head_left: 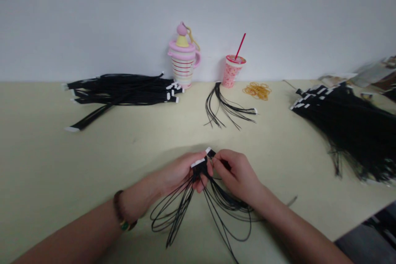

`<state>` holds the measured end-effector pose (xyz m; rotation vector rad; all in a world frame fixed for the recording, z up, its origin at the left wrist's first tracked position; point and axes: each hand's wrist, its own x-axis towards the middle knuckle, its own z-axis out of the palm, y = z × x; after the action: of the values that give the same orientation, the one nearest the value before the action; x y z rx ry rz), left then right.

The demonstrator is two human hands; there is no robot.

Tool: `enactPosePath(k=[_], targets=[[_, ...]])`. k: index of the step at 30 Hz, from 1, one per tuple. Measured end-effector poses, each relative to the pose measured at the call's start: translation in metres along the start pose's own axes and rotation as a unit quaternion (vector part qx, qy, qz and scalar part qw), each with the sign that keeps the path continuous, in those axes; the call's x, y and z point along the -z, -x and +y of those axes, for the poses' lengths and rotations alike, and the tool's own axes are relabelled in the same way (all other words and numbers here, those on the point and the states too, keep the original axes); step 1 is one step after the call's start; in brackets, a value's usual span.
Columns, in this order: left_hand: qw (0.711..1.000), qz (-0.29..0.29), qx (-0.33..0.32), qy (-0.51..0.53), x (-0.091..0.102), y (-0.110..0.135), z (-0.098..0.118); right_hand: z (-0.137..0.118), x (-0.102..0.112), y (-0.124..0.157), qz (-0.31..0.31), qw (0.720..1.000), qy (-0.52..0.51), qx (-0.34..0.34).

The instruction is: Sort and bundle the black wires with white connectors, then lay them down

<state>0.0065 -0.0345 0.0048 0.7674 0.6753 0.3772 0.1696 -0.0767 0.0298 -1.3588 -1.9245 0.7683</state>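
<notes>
Near the front middle of the table, a black wire harness (200,169) with white-edged connector ends is held in my left hand (181,171). Its thin wires hang down in loops on both sides. My left thumb presses along one white connector edge. The fingers of my right hand (235,171) pinch at the second connector end (211,152), close beside the left fingertips. Whether they grip the connector itself, a wire or something thin there is too small to make out. A dark beaded bracelet (119,210) circles my left wrist.
Bundled black harnesses (123,90) lie back left; a larger pile (349,128) spreads at right. Against the wall stand a pink striped mug (182,68) and a pink cup with a straw (232,72). Yellow rubber bands (257,90) and a loose wire bunch (221,101) lie nearby.
</notes>
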Motion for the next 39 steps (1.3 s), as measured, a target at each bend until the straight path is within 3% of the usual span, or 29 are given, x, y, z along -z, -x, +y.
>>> enactPosePath(k=[6, 13, 26, 39], targets=[[0.999, -0.030, 0.012, 0.001, 0.0028, -0.0008, -0.0003, 0.0005, -0.0021, 0.0015, -0.003, 1.000, 0.012, -0.003], [1.000, -0.017, 0.011, -0.003, 0.0018, -0.0004, 0.0006, 0.0014, -0.0022, 0.0013, 0.004, 1.000, 0.019, -0.004], [0.998, -0.044, 0.025, -0.035, 0.0048, 0.0004, -0.0034, -0.0003, -0.0041, 0.0020, -0.002, 1.000, 0.009, -0.002], [0.998, -0.012, 0.001, -0.056, -0.0014, 0.0034, 0.0012, 0.0035, -0.0061, -0.0003, 0.013, 1.000, 0.007, 0.014]])
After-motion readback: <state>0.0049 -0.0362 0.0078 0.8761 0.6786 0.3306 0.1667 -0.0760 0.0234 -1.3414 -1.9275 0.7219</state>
